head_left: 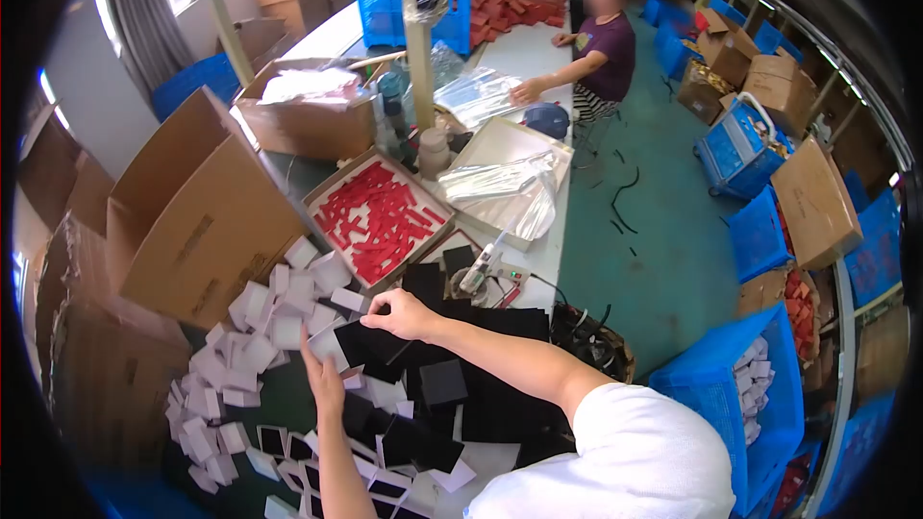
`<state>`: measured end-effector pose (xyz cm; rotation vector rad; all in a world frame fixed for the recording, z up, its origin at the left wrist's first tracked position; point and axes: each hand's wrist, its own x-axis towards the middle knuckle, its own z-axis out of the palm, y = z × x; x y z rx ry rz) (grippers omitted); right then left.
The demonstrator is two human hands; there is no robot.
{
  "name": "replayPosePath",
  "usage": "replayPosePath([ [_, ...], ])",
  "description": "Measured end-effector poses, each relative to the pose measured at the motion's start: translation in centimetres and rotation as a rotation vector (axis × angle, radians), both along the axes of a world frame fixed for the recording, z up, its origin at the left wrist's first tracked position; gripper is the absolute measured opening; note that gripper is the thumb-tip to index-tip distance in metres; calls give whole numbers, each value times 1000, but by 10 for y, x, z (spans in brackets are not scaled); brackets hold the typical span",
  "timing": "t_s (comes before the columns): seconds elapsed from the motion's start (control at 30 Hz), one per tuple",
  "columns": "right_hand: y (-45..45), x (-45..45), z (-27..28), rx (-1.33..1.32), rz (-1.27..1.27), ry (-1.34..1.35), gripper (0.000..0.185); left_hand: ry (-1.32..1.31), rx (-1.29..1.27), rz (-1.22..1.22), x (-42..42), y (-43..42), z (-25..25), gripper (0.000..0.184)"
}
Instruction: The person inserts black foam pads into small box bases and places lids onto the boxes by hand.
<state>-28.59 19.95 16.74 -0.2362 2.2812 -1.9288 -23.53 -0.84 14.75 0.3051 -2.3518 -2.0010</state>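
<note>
My left hand (325,386) is at the front of the work table, its fingers along the side of a small white box (331,346) and the thumb against the near side. Above and to the right, my right hand (402,315) has thumb and forefinger curled together in a pinch at the box's far edge; whatever is between the fingertips is too small to make out. Black flat pads (442,383) lie under and beside my right forearm. A heap of white boxes (252,341) rises left of my hands, and open boxes with black inserts (389,485) lie nearer to me.
A shallow carton of red strips (375,216) stands beyond my hands. Clear plastic bags (505,183) lie in a tray farther along. Tall cardboard boxes (207,221) flank the left. A co-worker (606,53) sits across the far table end. A blue crate (702,375) with white boxes stands right.
</note>
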Motion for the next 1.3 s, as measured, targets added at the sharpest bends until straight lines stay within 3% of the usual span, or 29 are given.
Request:
replayPosePath([
  [0.03, -6, 2, 6, -11, 30, -15, 25, -63, 295, 2, 9, 13, 20, 51],
  [0.1, -20, 5, 11, 153, 39, 134, 24, -138, 590, -16, 14, 17, 23, 48],
  [0.13, -26, 6, 13, 153, 54, 100, 23, 56, 272, 7, 22, 23, 20, 44],
  [0.17, -30, 6, 15, 156, 74, 64, 21, 61, 240, -6, 23, 15, -6, 39],
  [0.23, -37, 10, 22, 23, 59, 19, 23, -53, 548, 106, 39, 30, 36, 35],
  [0.37, -52, 23, 18, 179, 46, 199, 29, -118, 565, 330, 54, 33, 46, 34],
  [0.4, -57, 29, 17, 195, 63, 172, 29, -97, 453, 337, 57, 32, 43, 41],
  [0.43, -60, 28, 13, 66, 120, 119, 27, -92, 406, 354, 60, 27, 39, 46],
  [0.5, -51, 25, 15, -187, 185, -271, 20, -119, 315, 320, 69, 7, 38, 46],
  [0.57, -40, 24, 0, -417, 88, -366, 14, -22, 423, 303, 79, -18, 30, 42],
  [0.63, -34, 20, -1, -355, 134, -409, 17, -126, 555, 313, 87, -42, 30, 39],
  [0.67, -36, 28, 2, -349, 151, -501, 23, -185, 422, 309, 88, -47, 24, 37],
  [0.73, -50, 46, 15, -291, 250, -581, 39, -190, 402, 308, 90, -36, 29, 38],
  [0.83, -73, 66, 8, 27, 350, -153, 36, -199, 374, 249, 89, -35, 25, 46],
  [0.9, -76, 63, 9, -259, 286, -294, 32, -214, 565, 215, 95, -33, 29, 53],
  [0.97, -63, 51, 18, -358, 130, -441, 32, -208, 599, 228, 101, -45, 33, 51],
  [1.03, -46, 37, 7, -449, 115, -453, 31, -262, 212, 139, 109, -68, 29, 46],
  [1.1, -35, 33, 5, -475, 68, -452, 31, -383, -344, -41, 114, -92, 33, 59],
  [1.17, -26, 31, 0, -457, 55, -441, 31, -178, -1214, 130, 111, -79, 38, 64],
  [1.27, -23, 32, -10, -407, 7, -424, 30, 66, -821, 126, 77, -49, 21, 67],
  [1.3, -25, 33, -11, -404, 10, -423, 30, 30, -838, 91, 63, -32, 6, 68],
])
